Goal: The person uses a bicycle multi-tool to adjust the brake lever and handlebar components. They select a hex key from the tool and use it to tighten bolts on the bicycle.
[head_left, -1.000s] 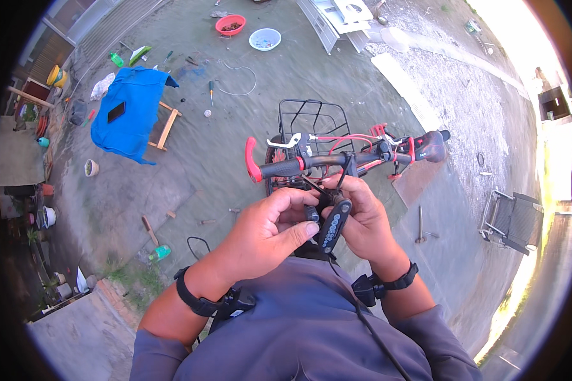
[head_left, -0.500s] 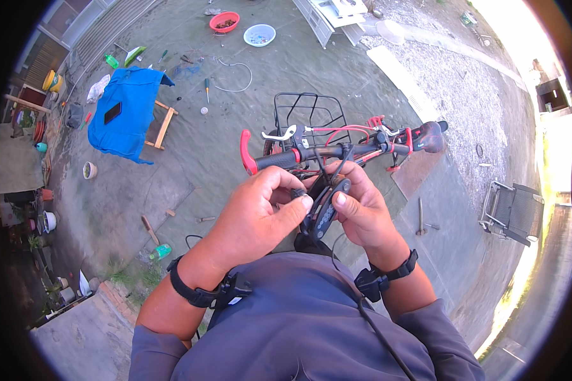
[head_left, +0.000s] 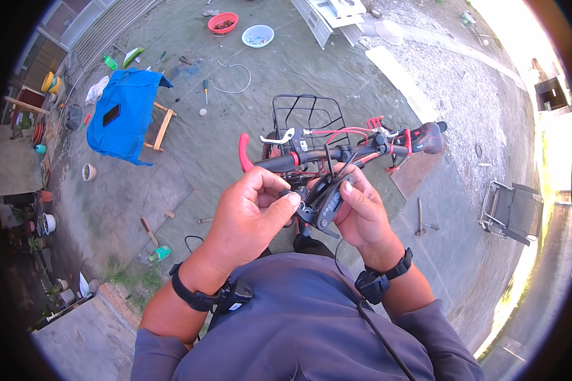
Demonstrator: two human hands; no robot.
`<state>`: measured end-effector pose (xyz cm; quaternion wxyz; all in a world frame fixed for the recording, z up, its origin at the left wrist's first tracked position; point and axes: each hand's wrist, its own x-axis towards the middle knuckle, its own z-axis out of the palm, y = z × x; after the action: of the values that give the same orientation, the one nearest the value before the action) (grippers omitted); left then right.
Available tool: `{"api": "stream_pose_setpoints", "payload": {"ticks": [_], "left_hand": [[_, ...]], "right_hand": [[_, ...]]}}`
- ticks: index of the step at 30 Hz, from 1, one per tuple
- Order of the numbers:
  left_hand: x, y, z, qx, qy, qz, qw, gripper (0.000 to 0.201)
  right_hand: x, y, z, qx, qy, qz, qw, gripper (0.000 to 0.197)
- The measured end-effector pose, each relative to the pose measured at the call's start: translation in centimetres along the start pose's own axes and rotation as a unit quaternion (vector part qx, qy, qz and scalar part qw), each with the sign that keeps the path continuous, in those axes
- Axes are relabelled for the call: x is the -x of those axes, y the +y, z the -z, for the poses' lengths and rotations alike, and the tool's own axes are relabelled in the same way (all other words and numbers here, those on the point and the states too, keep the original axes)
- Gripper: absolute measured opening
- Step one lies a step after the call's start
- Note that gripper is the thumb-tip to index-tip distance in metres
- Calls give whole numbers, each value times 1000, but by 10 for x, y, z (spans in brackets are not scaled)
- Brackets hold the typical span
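Observation:
A black oblong device (head_left: 332,207) with grey round marks on its face is gripped between the thumb and fingers of my right hand (head_left: 365,219). Thin black cables rise from its far end toward the bicycle handlebar (head_left: 321,154). My left hand (head_left: 245,213) is closed in a pinch on a small dark part (head_left: 288,193) beside the device's left end. Its exact kind is too small to make out. Beyond both hands stands the bicycle, with a red-and-black grip, a silver brake lever (head_left: 281,136) and a black front rack (head_left: 308,105).
At the left, a blue cloth (head_left: 124,114) bearing a phone (head_left: 112,114) covers a wooden-legged stool. A screwdriver (head_left: 205,89), a red basin (head_left: 223,24) and a white basin (head_left: 258,36) lie farther off. A hammer (head_left: 421,219) and a folding chair (head_left: 513,211) are at right.
The black device has turned so more of its marked face shows. My left hand has shifted slightly left, still pinching the small part, and my right hand keeps its hold.

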<state>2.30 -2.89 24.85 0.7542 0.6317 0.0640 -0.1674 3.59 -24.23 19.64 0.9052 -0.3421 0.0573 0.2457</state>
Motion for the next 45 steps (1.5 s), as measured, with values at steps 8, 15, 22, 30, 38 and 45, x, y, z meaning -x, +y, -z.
{"api": "stream_pose_setpoints", "payload": {"ticks": [8,15,22,30,38,45], "left_hand": [[8,-8,-3,43,8,-66,997,18],[11,-14,-1,46,7,-101,994,19],[5,-11,6,128,39,-36,990,17],[0,-18,12,257,26,14,966,15],[2,-21,10,246,28,24,969,15],[3,-21,8,242,24,27,970,14]], "right_hand": [[-3,0,-1,-3,21,34,999,36],[-6,-1,-2,7,35,31,999,39],[-9,-1,-1,8,-24,34,999,86],[-13,-1,-5,90,-46,71,992,92],[-13,3,-9,8,-3,81,997,58],[-12,8,-6,-16,38,81,996,28]]}}
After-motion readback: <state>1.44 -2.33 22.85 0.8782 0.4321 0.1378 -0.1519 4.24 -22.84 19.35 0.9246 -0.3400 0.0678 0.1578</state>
